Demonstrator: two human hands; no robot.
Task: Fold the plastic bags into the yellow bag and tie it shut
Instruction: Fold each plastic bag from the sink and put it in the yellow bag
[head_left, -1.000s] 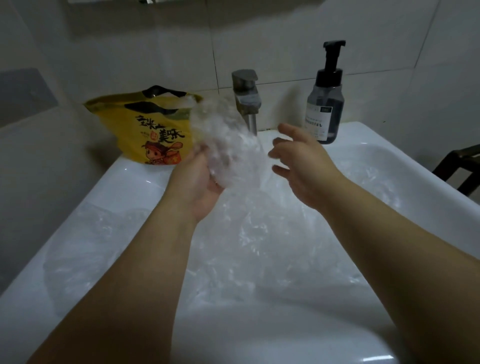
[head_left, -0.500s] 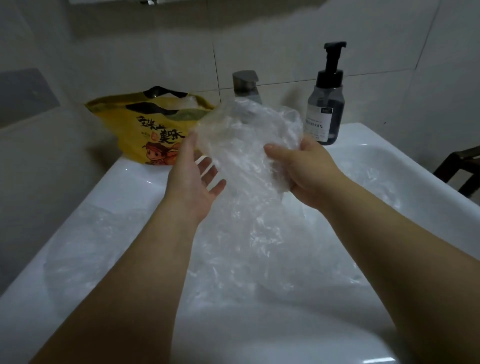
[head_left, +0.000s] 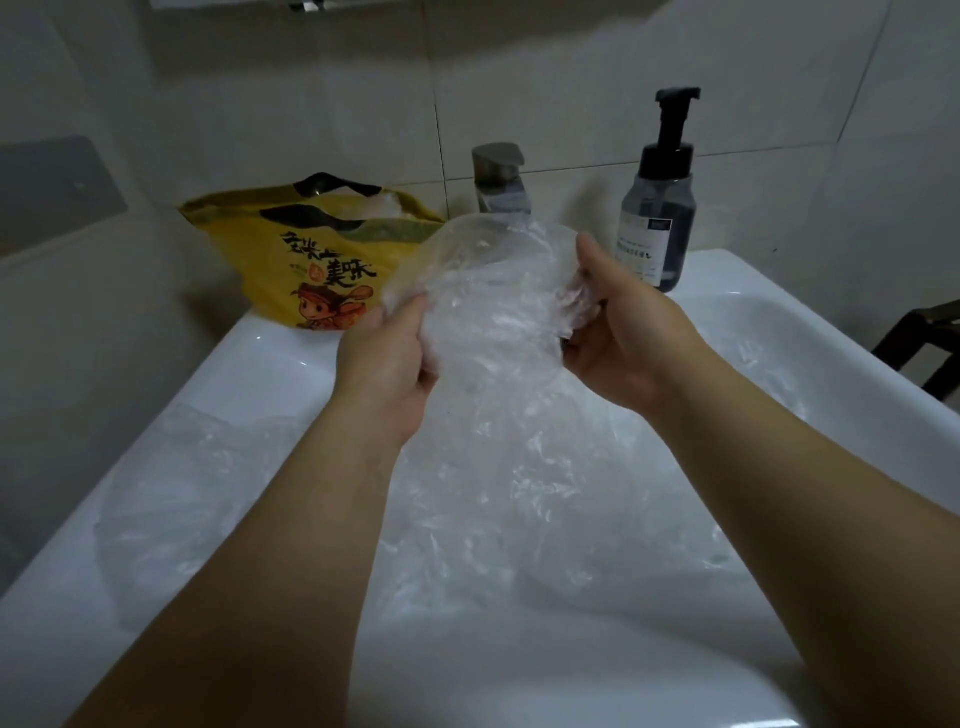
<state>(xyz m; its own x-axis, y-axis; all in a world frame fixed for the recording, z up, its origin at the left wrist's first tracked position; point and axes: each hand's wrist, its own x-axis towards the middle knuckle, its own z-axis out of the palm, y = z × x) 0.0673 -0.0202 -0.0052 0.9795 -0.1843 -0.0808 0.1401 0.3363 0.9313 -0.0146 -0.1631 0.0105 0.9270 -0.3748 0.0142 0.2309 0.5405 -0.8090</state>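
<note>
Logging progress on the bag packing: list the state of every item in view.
yellow bag: upright, mouth open, untied, clear plastic inside.
clear bag: crumpled, held above the sink.
left hand: grips the clear bag.
right hand: grips the clear bag.
loose bags: spread unfolded in the sink.
pump bottle: upright.

I can't see the spout of the tap (head_left: 497, 171) behind the clear bag (head_left: 493, 291); the right edge cuts off some dark furniture (head_left: 896, 336)

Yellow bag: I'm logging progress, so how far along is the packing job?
Done: some clear plastic already sits in the open mouth of the yellow bag. In hand: the left hand and right hand grip one clear bag above the sink. Left: more plastic bags lie in it, and the yellow bag is not yet tied.
</note>
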